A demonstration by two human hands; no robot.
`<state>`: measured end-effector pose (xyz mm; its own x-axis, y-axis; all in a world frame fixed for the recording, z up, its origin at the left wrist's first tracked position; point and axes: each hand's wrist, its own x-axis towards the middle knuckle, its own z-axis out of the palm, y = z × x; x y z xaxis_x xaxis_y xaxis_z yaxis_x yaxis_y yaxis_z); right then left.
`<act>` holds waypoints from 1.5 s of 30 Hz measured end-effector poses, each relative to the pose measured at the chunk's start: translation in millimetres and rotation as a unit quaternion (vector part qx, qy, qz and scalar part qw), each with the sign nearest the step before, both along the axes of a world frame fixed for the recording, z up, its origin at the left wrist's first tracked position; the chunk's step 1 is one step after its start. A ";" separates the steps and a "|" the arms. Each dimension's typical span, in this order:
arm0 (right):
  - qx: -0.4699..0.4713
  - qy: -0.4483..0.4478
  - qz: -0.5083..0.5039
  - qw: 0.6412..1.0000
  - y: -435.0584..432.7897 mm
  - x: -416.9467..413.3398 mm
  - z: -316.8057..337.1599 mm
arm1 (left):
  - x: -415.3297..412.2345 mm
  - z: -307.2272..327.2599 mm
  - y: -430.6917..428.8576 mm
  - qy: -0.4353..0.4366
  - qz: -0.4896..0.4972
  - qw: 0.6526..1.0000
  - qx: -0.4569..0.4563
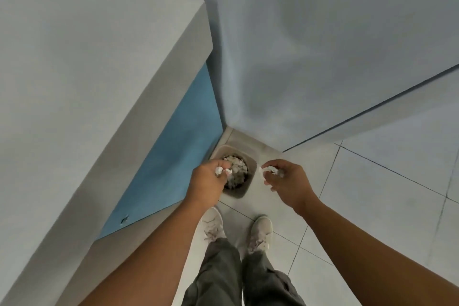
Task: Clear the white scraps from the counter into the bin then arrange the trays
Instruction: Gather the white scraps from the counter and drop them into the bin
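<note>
A small beige bin (249, 182) stands on the floor in the corner, filled with white scraps (239, 169). My left hand (208, 179) hangs over the bin's left side and holds a few white scraps (222, 170) in its curled fingers. My right hand (285, 181) is just right of the bin and pinches more white scraps (272, 169). No trays are in view.
The grey counter (87, 82) with a blue side panel (173, 164) fills the left. A grey wall (323, 45) closes the corner behind the bin. My two shoes (213, 223) stand on the white tiled floor (385, 206) just before the bin.
</note>
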<state>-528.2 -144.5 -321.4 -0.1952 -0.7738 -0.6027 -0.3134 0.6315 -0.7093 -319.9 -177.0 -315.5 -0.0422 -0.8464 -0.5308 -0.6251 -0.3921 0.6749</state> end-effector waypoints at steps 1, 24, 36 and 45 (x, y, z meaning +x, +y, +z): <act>0.007 -0.005 -0.005 1.000 -3.5 -1.0 -10.6 | 0.9 -16.8 -2.1 -0.009 -0.003 1.000 0.006; 0.089 -0.001 -0.052 0.995 -1.1 17.1 -212.5 | 1.8 -254.4 -10.8 -0.105 -0.053 0.992 0.047; 0.066 0.057 0.053 0.995 -30.9 52.7 -247.8 | 28.7 -244.2 10.5 -0.098 -0.035 0.995 0.006; 0.059 0.103 0.100 0.988 -4.3 35.3 -183.0 | 20.9 -186.1 18.8 -0.117 -0.070 0.991 -0.016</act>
